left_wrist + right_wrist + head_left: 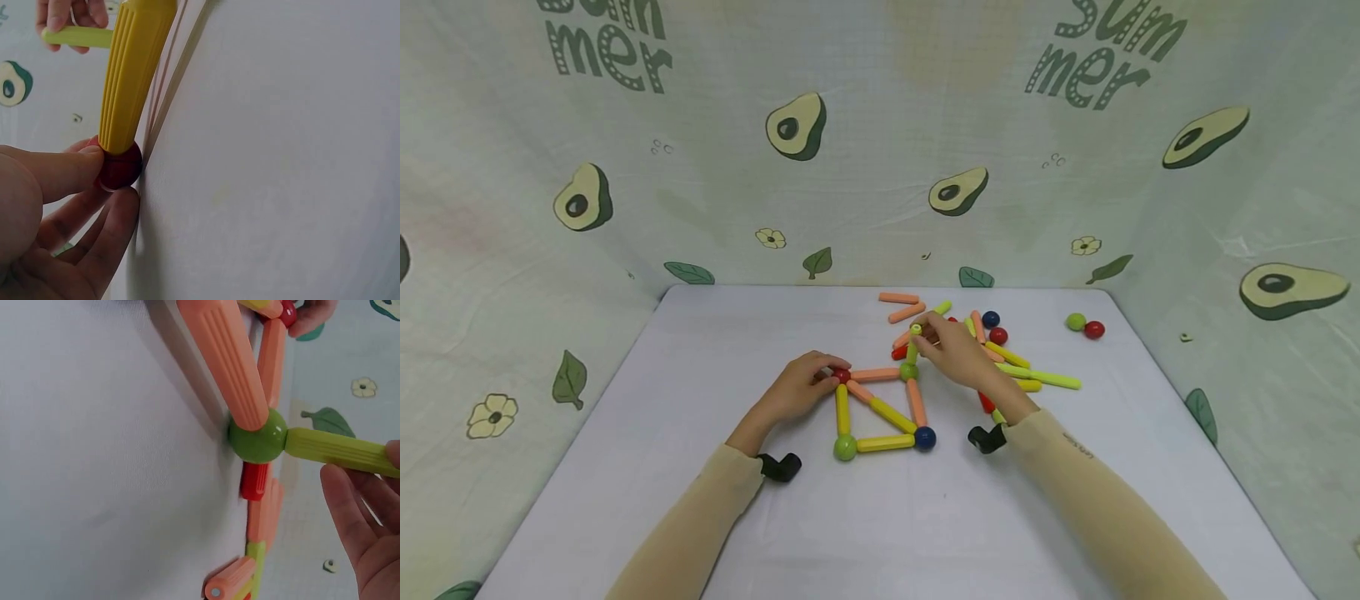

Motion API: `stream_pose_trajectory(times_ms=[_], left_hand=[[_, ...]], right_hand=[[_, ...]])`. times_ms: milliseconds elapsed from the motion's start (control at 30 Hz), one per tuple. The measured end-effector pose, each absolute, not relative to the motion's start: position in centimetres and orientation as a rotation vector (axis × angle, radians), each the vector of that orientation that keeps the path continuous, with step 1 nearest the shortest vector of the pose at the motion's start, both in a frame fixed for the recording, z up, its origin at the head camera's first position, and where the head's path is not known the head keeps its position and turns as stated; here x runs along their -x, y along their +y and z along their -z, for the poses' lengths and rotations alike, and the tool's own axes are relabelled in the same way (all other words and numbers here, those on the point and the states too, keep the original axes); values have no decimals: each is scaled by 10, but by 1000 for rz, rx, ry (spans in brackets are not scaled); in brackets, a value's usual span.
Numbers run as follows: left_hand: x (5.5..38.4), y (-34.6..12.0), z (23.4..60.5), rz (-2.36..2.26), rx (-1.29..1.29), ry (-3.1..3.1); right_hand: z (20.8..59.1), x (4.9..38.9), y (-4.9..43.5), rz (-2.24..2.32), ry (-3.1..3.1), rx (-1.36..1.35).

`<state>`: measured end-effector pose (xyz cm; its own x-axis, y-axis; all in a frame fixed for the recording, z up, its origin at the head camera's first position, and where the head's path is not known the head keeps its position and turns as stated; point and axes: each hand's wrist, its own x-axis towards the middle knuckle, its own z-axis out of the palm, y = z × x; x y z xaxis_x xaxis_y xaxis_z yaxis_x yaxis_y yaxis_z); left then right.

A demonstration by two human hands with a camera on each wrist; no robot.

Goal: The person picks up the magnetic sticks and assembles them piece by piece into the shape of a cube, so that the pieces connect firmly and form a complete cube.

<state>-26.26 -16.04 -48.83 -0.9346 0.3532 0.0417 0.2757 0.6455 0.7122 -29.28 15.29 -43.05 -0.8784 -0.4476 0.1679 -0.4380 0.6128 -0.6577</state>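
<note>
A flat square of rods and balls lies on the table: a red ball [842, 377], a green ball [908, 372], a dark blue ball [925, 438] and a lime ball [845, 447], joined by orange and yellow rods with an orange-and-yellow diagonal. My left hand [806, 385] holds the red ball between thumb and fingers, close beside the yellow rod [132, 81] in the left wrist view. My right hand [953, 350] pinches the upper end of a lime rod [337, 450], which stands up from the green ball with its lower end against it.
Loose rods in orange, yellow, lime and red are scattered behind and right of my right hand, among them a long lime rod [1051, 380]. A blue ball [991, 319] and a red ball [998, 336] lie there. Another green ball [1076, 322] and red ball [1093, 330] sit farther right.
</note>
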Motion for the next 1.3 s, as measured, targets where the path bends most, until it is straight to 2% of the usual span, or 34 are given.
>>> stream_pose_trajectory(times_ms=[967, 1300], left_hand=[[256, -163, 478, -1104, -587, 2738], [259, -162, 485, -1174, -524, 2677]], right_hand=[[430, 278, 160, 1021, 2780, 817], [448, 279, 156, 1167, 2743, 633]])
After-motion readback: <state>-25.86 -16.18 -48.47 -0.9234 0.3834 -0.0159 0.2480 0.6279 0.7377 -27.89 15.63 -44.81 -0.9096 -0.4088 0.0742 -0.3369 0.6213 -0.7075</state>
